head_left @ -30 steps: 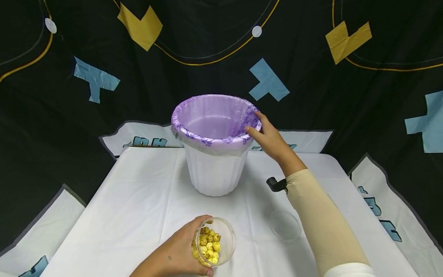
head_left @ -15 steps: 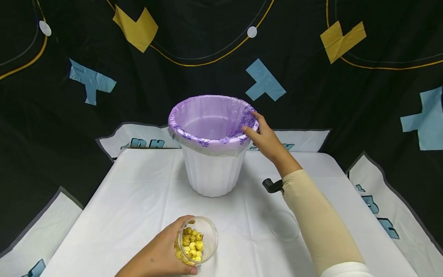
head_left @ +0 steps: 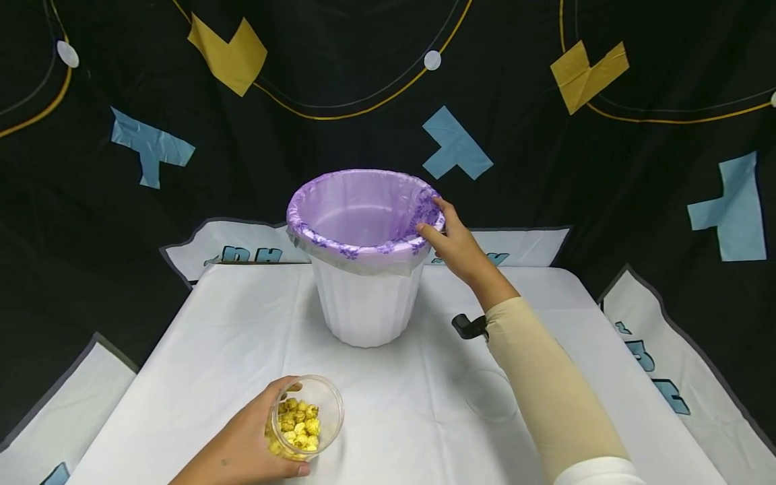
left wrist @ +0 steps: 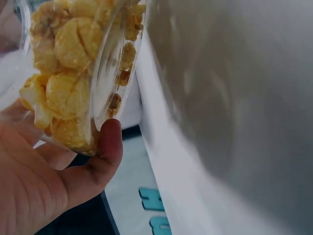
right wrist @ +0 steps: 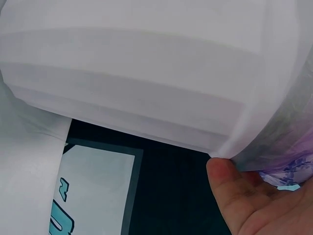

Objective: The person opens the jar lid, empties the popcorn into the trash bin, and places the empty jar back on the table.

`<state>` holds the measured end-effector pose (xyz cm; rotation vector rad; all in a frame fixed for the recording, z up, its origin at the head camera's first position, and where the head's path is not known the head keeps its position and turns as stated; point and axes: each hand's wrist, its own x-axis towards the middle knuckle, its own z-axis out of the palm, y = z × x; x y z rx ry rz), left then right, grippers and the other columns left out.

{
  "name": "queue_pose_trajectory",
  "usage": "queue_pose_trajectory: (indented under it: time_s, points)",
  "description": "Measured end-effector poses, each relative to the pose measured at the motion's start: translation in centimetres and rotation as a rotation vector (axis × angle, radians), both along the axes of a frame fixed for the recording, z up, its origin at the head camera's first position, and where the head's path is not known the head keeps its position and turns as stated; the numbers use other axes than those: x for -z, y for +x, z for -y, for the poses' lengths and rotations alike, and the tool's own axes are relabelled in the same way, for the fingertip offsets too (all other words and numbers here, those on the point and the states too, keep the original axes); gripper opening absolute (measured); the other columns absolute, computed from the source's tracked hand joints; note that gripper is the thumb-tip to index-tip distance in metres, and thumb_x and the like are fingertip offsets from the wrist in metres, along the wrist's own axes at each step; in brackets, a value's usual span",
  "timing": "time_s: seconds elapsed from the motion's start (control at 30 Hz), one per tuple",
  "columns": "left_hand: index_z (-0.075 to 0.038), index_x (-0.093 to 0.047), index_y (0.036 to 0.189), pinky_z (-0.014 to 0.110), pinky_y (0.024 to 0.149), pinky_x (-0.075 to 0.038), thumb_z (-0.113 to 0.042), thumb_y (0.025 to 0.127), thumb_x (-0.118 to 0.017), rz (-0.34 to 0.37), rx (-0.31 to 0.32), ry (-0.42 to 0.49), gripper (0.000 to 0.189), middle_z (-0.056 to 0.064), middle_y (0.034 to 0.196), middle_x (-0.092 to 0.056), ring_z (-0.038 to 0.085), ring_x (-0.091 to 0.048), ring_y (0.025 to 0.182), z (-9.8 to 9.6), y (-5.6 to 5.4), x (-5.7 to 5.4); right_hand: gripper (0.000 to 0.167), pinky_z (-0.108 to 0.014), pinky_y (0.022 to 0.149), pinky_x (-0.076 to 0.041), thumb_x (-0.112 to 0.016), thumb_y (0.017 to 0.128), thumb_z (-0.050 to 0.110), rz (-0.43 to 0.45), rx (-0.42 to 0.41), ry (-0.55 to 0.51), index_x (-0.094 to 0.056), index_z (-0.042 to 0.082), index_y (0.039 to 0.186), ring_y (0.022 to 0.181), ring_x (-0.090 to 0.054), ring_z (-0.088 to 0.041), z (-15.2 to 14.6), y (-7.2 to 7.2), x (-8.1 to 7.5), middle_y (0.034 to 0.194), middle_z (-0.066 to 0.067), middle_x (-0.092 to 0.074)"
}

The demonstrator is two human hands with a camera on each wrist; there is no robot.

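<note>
A clear plastic cup (head_left: 328, 404) holding caramel popcorn (head_left: 300, 431) is in my left hand (head_left: 245, 438), near the table's front. Its mouth tilts toward the head camera. The left wrist view shows one fingertip (left wrist: 111, 137) against the cup's base, with a shadow on the tabletop beside it. Farther back stands a white ribbed trash bin (head_left: 366, 303), lined with a purple trash bag (head_left: 358, 209) folded over its rim. My right hand (head_left: 457, 249) grips the bin's right rim, its thumb and a finger over the bag. In the right wrist view, other fingers are partly hidden.
A clear round lid (head_left: 491, 397) lies flat on the white-covered table (head_left: 206, 377), left of the right sleeve (head_left: 552, 377). A black curtain (head_left: 351, 54) with taped shapes hangs behind the table. A black wrist strap piece (head_left: 469, 327) sticks out from the right sleeve.
The left hand has moved left with the popcorn cup, away from below the bin. Everything in the head view drifts slightly left. The right hand stays on the bin's rim.
</note>
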<state>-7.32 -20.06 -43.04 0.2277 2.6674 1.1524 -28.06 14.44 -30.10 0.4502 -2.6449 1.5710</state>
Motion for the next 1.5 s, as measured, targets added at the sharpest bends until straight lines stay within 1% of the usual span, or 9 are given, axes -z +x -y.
queue_pose_trajectory:
  time_s: [0.2, 0.33, 0.43, 0.5, 0.67, 0.87, 1.13, 1.33, 1.5]
  points:
    - [-0.016, -0.033, 0.148, 0.063, 0.097, -0.046, -0.061, 0.049, -0.093, -0.033, -0.067, -0.109, 0.125, 0.010, 0.145, -0.050, 0.035, -0.051, 0.128, 1.9, -0.1, -0.5, 0.083, -0.058, 0.107, -0.042, -0.054, 0.095, 0.055, 0.005, 0.004, -0.011, -0.008, 0.030, 0.159, 0.145, -0.035, -0.036, 0.1, 0.0, 0.1, 0.164, -0.013, -0.022]
    - [-0.013, -0.027, 0.151, 0.066, 0.095, -0.046, -0.062, 0.053, -0.091, -0.005, -0.118, -0.152, 0.128, 0.018, 0.149, -0.044, 0.040, -0.050, 0.127, 3.0, -0.1, -0.6, 0.083, -0.059, 0.107, -0.041, -0.054, 0.095, 0.055, 0.009, 0.001, -0.021, -0.007, 0.030, 0.159, 0.145, -0.033, -0.036, 0.2, 0.0, 0.1, 0.164, -0.012, -0.021]
    - [-0.010, -0.021, 0.153, 0.066, 0.094, -0.046, -0.063, 0.056, -0.090, -0.009, -0.152, -0.170, 0.130, 0.023, 0.149, -0.042, 0.042, -0.050, 0.126, 3.9, -0.2, -0.6, 0.083, -0.059, 0.106, -0.042, -0.054, 0.095, 0.055, 0.006, -0.003, -0.024, -0.007, 0.029, 0.159, 0.146, -0.033, -0.036, 0.3, -0.1, 0.1, 0.164, -0.012, -0.020]
    - [-0.009, -0.019, 0.154, 0.064, 0.092, -0.047, -0.064, 0.056, -0.089, -0.038, -0.174, -0.180, 0.132, 0.026, 0.147, -0.043, 0.042, -0.051, 0.123, 4.5, -0.3, -0.6, 0.083, -0.059, 0.106, -0.042, -0.054, 0.095, 0.054, 0.002, -0.001, -0.024, -0.008, 0.029, 0.159, 0.145, -0.034, -0.035, 0.3, -0.2, 0.1, 0.164, -0.012, -0.021]
    - [-0.006, -0.016, 0.154, 0.063, 0.093, -0.045, -0.061, 0.058, -0.090, -0.083, -0.217, -0.158, 0.133, 0.027, 0.144, -0.044, 0.042, -0.049, 0.122, 5.8, -0.7, -0.8, 0.083, -0.058, 0.106, -0.042, -0.054, 0.095, 0.054, 0.001, -0.007, -0.028, -0.007, 0.029, 0.159, 0.146, -0.033, -0.035, 0.3, -0.3, 0.2, 0.164, -0.012, -0.020]
    - [-0.004, -0.010, 0.156, 0.071, 0.094, -0.039, -0.060, 0.062, -0.088, -0.086, -0.266, -0.135, 0.135, 0.030, 0.148, -0.036, 0.048, -0.042, 0.126, 7.2, -1.7, -1.3, 0.083, -0.059, 0.107, -0.041, -0.053, 0.095, 0.054, 0.002, -0.005, -0.025, -0.007, 0.029, 0.159, 0.146, -0.032, -0.035, 0.3, -0.2, 0.1, 0.164, -0.012, -0.020]
    - [-0.004, -0.004, 0.158, 0.071, 0.094, -0.039, -0.060, 0.063, -0.088, -0.111, -0.288, -0.107, 0.138, 0.032, 0.148, -0.035, 0.052, -0.040, 0.127, 8.0, -3.0, -2.1, 0.083, -0.055, 0.112, -0.037, -0.052, 0.097, 0.053, -0.008, -0.019, -0.011, -0.005, 0.026, 0.160, 0.148, -0.030, -0.034, 0.3, -0.2, 0.1, 0.165, -0.013, -0.019]
    - [-0.005, -0.005, 0.158, 0.069, 0.092, -0.042, -0.059, 0.065, -0.087, -0.151, -0.300, -0.081, 0.135, 0.026, 0.153, -0.033, 0.050, -0.041, 0.126, 8.0, -4.6, -3.5, 0.082, -0.049, 0.117, -0.030, -0.051, 0.098, 0.050, -0.042, -0.026, -0.002, -0.005, 0.024, 0.160, 0.149, -0.026, -0.031, 0.1, -0.3, 0.3, 0.165, -0.012, -0.018]
    - [-0.004, -0.004, 0.158, 0.072, 0.090, -0.045, -0.059, 0.068, -0.086, -0.186, -0.323, -0.098, 0.134, 0.031, 0.152, -0.030, 0.053, -0.042, 0.122, 8.1, -5.8, -5.0, 0.082, -0.048, 0.119, -0.028, -0.051, 0.098, 0.051, -0.041, -0.036, -0.010, -0.004, 0.024, 0.160, 0.150, -0.024, -0.030, 0.0, -0.2, 0.3, 0.165, -0.012, -0.018]
